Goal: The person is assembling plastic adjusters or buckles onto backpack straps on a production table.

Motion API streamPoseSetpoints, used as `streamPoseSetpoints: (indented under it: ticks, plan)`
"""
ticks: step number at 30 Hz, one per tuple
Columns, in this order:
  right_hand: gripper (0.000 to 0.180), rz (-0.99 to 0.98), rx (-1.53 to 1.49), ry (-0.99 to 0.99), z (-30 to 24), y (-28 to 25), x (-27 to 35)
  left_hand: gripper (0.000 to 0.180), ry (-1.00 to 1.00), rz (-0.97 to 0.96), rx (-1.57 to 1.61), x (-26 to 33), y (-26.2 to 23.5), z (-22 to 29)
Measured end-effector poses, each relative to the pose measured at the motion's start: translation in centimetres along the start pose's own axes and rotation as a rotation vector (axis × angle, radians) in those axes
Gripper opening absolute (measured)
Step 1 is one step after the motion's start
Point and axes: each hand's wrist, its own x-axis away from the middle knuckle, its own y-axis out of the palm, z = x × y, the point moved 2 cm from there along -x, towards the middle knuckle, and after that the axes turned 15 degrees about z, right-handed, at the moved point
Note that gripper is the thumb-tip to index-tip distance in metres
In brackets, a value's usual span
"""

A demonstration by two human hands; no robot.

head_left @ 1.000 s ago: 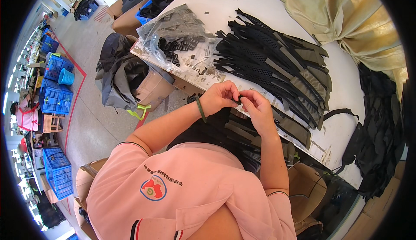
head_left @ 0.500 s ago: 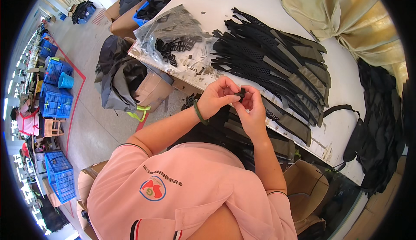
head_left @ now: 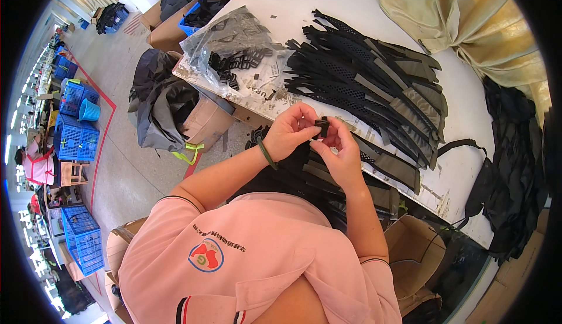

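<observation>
Close in front of my chest, at the table's near edge, both hands meet over a small black plastic buckle point(head_left: 321, 126). My left hand point(head_left: 291, 132) pinches it from the left between thumb and fingers, and a green bangle circles that wrist. On the other side my right hand point(head_left: 342, 149) has its fingertips closed on the same piece, thumb just below it. A fan of black mesh-and-grey straps point(head_left: 366, 87) lies on the table beyond my hands. To their left a clear plastic bag point(head_left: 225, 31) spills several black buckles point(head_left: 243, 60).
The white table point(head_left: 462, 113) has a worn near edge. More black straps hang over its right end point(head_left: 509, 166). A carton point(head_left: 202, 122) draped with dark fabric stands left of the table, and an open carton point(head_left: 413, 248) sits at my right. Blue crates point(head_left: 79, 136) line the left.
The buckle has turned more upright between my fingers and sits slightly farther left. My right thumb has shifted lower and left; my arms have barely moved.
</observation>
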Motion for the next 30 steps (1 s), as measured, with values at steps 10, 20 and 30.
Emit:
streamPoseSetpoints:
  ticks: [10,20,30]
  plan:
    - [0.035,0.124,0.244,-0.304,-0.4,0.1,0.3,0.026,-0.025,-0.069,0.087,0.3,-0.2,0.4]
    - [0.029,0.135,0.202,-0.333,-0.2,-0.4,0.2,0.034,-0.008,-0.139,0.029,0.6,-0.2,-0.1]
    - [0.016,-0.193,0.068,0.076,-2.5,-2.3,-2.5,0.022,0.212,-0.233,-0.340,0.2,-0.3,1.3]
